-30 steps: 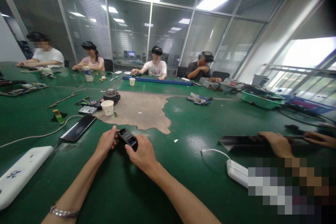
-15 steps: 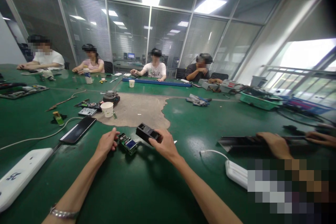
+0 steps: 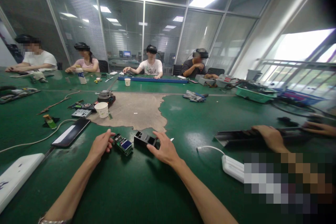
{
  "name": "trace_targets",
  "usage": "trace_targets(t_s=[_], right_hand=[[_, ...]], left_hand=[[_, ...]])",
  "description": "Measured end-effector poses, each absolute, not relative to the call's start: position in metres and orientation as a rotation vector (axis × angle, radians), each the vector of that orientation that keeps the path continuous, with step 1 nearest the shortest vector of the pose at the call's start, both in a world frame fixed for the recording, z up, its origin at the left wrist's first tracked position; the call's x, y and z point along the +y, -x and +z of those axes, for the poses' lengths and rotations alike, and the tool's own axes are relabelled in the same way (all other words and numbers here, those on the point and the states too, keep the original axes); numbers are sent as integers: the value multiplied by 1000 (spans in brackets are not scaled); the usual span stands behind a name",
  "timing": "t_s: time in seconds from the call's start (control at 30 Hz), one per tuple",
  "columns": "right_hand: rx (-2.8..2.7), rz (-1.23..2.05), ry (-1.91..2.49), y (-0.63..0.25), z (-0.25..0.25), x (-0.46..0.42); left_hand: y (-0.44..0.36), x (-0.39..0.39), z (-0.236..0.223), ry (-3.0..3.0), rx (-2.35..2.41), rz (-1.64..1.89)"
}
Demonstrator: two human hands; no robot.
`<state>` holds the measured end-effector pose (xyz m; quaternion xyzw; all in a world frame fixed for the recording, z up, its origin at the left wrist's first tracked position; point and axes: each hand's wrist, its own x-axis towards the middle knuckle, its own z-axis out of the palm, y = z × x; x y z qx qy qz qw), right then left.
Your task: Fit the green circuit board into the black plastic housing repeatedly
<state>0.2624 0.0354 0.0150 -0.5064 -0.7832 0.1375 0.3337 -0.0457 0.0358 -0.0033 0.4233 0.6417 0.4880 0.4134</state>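
Observation:
A black plastic casing (image 3: 141, 139) with square and small cut-outs lies on the green table in front of me. My right hand (image 3: 167, 149) is beside its right end, thumb and fingers spread apart; whether a fingertip still touches it I cannot tell. Left of the casing is a green circuit board (image 3: 123, 144) with a small blue-dark screen. My left hand (image 3: 101, 145) rests at the board's left side, fingers loosely bent and apart, holding nothing.
A phone (image 3: 70, 133), a white power strip (image 3: 19, 176) and a paper cup (image 3: 102, 109) are to the left. On the right, a co-worker's hand (image 3: 270, 137) rests on a dark metal channel (image 3: 233, 138) near a white charger block (image 3: 232, 170). Several people sit across the table.
My right hand has lowered the black casing onto the table and its fingers have opened away from it. My left hand stays by the circuit board. The view has shifted slightly.

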Motion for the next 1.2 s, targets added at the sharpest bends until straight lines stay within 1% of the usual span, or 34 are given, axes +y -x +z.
trace_targets(t_s=[0.3, 0.47, 0.6, 0.73, 0.87, 1.2], right_hand=[[-2095, 386, 1243, -254, 14, 28], [-2007, 370, 1246, -246, 16, 25], [-1895, 385, 1179, -230, 31, 22], [-1949, 378, 1118, -202, 53, 15], [-1986, 331, 1158, -173, 62, 9], [-2076, 256, 1362, -142, 50, 1]], left_hand=[[43, 32, 1, -1059, 1611, 1215], [45, 35, -3, -1089, 1619, 1220], [47, 36, -6, -1121, 1628, 1238], [47, 35, -5, -1140, 1624, 1241], [45, 34, -2, -1116, 1651, 1282], [45, 31, -1, -1161, 1759, 1278]])
